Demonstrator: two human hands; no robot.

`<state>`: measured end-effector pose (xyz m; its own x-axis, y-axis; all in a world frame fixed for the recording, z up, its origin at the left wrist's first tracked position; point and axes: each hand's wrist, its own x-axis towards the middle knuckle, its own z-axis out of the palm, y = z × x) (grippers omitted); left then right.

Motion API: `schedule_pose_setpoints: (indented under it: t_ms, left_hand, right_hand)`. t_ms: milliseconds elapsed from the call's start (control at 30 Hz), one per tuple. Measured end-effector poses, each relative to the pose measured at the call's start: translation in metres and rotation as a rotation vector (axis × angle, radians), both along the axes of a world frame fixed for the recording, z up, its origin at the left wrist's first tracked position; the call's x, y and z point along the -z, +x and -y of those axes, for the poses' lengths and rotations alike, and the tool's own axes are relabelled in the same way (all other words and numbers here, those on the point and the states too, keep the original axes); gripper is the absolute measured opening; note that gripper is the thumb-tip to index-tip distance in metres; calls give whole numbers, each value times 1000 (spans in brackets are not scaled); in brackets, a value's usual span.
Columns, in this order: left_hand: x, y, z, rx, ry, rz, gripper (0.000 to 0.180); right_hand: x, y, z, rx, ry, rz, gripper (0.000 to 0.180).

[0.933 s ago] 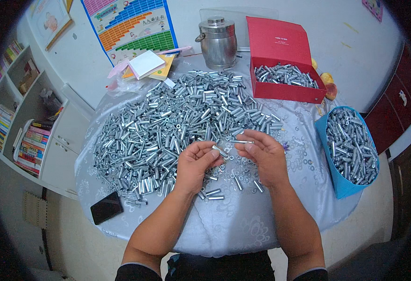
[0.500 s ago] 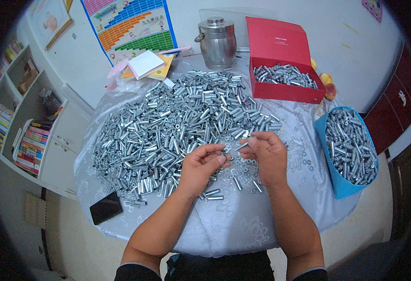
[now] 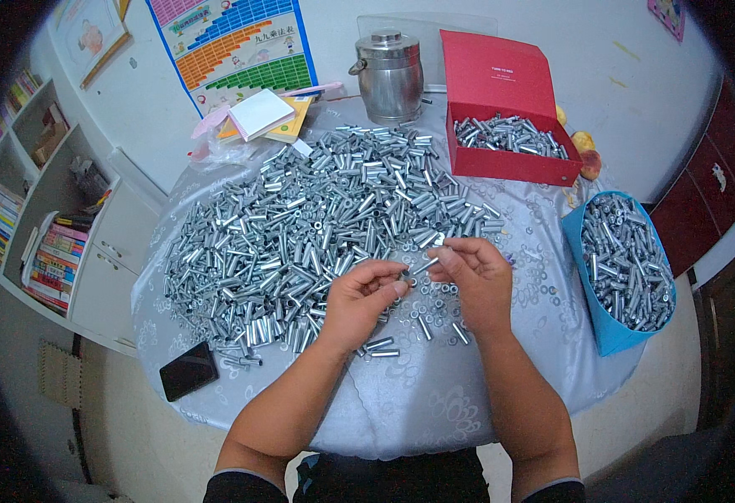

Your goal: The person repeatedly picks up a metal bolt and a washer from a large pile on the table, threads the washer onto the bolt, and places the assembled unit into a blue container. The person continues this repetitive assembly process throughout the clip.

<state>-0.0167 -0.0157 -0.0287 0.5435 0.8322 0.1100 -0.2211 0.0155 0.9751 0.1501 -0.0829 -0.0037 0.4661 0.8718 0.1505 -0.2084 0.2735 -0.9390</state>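
Head camera, and it's close work: the right hand (image 3: 478,281) pinches a slim metal rod (image 3: 424,267) between thumb and fingers, its free end angled toward the left hand (image 3: 359,303), where thumb and fingertips pinch a small metal piece (image 3: 407,277), too tiny to make out. Loose washers (image 3: 447,313) lie below; the heap of metal tubes (image 3: 300,243) spreads left.

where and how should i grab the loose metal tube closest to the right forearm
Probably pinch the metal tube across its middle, coming from above: it lies flat on the tablecloth, slim and straight, its long sides mostly exposed.
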Motion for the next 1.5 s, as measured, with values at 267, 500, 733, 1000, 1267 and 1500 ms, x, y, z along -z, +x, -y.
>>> schedule_pose_setpoints:
  t_ms: [267, 500, 733, 1000, 1267, 1500]
  left_hand:
    - [-3, -2, 4, 73, -63, -43, 27]
    - [-14, 0, 4, 66, -208, 7, 26]
    - [-8, -4, -5, -9, -402, 273, 17]
    - [-10, -1, 0, -20, -445, 266, 14]
    - [-10, 4, 4, -28, -416, 224, 12]
    - [-8, 4, 2, -82, -460, 238, 13]
  right_hand:
    - [8, -4, 2, 27, -15, 250, 15]
    - [5, 0, -1, 87, 14, 64, 16]
    - [4, -4, 0, 20, 20, 41, 13]
    - [5, -4, -1, 69, 45, 5, 14]
    - [3, -8, -2, 128, 84, -16, 13]
    - [10, -17, 3, 64, -66, 291, 12]
